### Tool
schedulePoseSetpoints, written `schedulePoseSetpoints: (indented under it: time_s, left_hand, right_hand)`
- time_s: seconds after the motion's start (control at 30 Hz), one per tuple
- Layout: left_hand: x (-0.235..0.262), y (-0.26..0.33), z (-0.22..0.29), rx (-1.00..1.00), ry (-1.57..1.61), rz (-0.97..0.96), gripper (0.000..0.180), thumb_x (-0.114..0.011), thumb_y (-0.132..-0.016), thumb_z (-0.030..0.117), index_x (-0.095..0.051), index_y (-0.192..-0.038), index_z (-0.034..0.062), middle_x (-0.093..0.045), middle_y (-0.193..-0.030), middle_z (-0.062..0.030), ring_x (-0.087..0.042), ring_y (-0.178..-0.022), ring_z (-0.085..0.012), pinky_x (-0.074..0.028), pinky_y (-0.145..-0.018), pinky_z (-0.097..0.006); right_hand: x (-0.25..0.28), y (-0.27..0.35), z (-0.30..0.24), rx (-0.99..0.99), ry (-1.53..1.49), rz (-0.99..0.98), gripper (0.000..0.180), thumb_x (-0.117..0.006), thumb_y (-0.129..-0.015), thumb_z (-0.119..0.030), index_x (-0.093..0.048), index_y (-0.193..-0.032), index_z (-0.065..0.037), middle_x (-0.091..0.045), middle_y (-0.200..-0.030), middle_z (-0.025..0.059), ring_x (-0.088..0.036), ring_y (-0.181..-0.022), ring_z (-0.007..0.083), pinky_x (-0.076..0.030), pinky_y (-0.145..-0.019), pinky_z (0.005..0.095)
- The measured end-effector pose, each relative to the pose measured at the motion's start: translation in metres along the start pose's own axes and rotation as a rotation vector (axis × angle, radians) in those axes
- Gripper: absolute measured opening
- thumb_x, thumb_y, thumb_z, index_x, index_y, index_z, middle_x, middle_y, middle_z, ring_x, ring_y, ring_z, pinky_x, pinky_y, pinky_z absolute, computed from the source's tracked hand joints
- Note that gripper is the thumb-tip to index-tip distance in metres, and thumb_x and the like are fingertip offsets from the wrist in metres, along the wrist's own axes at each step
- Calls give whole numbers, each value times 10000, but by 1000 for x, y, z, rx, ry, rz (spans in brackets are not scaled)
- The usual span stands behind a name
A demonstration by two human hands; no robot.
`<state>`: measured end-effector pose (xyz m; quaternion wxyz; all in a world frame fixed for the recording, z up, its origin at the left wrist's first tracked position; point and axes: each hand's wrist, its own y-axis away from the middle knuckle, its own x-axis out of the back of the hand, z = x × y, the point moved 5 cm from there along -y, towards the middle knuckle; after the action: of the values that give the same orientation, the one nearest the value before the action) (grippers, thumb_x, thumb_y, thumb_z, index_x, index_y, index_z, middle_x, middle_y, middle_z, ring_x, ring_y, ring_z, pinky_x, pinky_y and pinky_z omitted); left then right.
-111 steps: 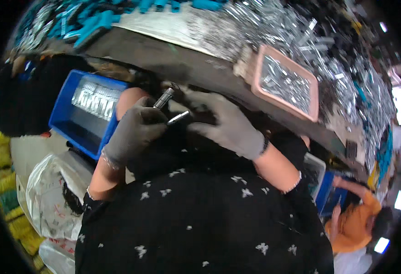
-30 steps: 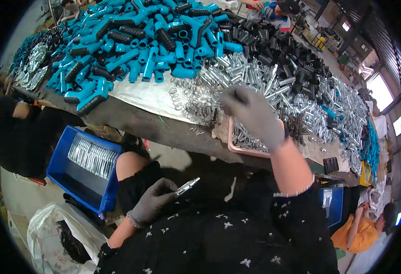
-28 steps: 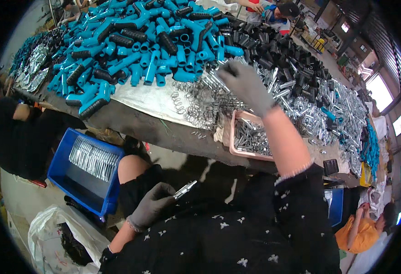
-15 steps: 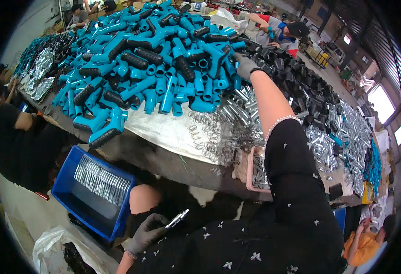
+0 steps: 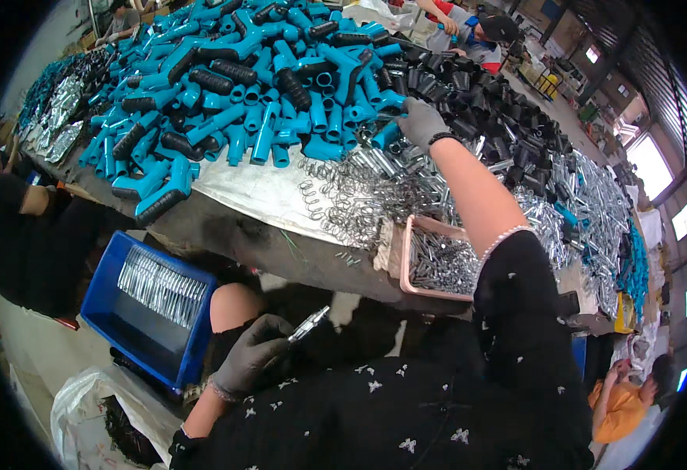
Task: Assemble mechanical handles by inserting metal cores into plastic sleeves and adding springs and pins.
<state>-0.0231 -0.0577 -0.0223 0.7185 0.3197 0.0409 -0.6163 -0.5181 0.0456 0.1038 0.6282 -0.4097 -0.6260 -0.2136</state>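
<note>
Pinching a silver part at near left, left hand covers its near end; long axis slants, free tip pointing far right. Farther, right hand is at right edge of teal pieces; fingertips unclear, can't tell if gripping.

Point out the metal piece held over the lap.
The slim silver piece in the gloved left hand; those in the pink tray and left blue bin lie unheld.

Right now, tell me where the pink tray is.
In the head view, the pink tray sits right of centre at the worktable's near edge, right of the coiled springs and below the right hand.
</note>
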Motion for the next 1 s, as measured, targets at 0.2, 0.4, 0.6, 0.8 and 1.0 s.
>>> schedulePoseSetpoints:
  time_s: [0.2,0.4,0.6,0.8,1.0]
  left_hand:
    - [-18,20,-10,-105,-83,109,198,-612,-948,79,-561,-1136,42,-579,-914,-7,-525,-730,-92,-428,-613,-233]
    - [-12,43,-18,-74,-143,172,218,-623,-959,132,-583,-1159,54,-597,-913,-13,-560,-731,-98,-450,-612,-231]
    - [-5,51,-17,-106,-149,235,229,-642,-952,118,-587,-1161,43,-581,-947,-20,-547,-760,-108,-458,-652,-254]
    - [-27,38,-7,-879,-1026,-50,201,-662,-921,49,-617,-1114,19,-582,-1107,-114,-586,-984,-243,-493,-836,-331]
    - [-46,14,-9,-873,-914,-201,199,-671,-903,9,-630,-1097,-4,-559,-1168,-167,-586,-1033,-306,-499,-893,-364]
  right_hand:
    - [5,-13,0,-272,-9,-144,522,-632,-866,-407,-656,-1289,-103,-629,-1355,165,-593,-1260,354,-488,-1038,427]
    - [-31,-48,40,-140,5,-316,563,-779,-750,-453,-727,-1154,-65,-714,-1175,177,-679,-1070,337,-542,-901,404]
    - [7,21,-46,72,-252,68,656,-818,-781,-292,-569,-1345,-69,-599,-1301,228,-608,-1182,393,-503,-993,457]
    - [21,90,-62,253,-274,147,505,-770,-811,-135,-570,-1271,-80,-547,-1215,221,-585,-1133,432,-515,-939,466]
    - [31,113,-55,250,-339,276,474,-712,-767,53,-553,-1200,-55,-428,-1321,255,-591,-1075,469,-517,-934,479]
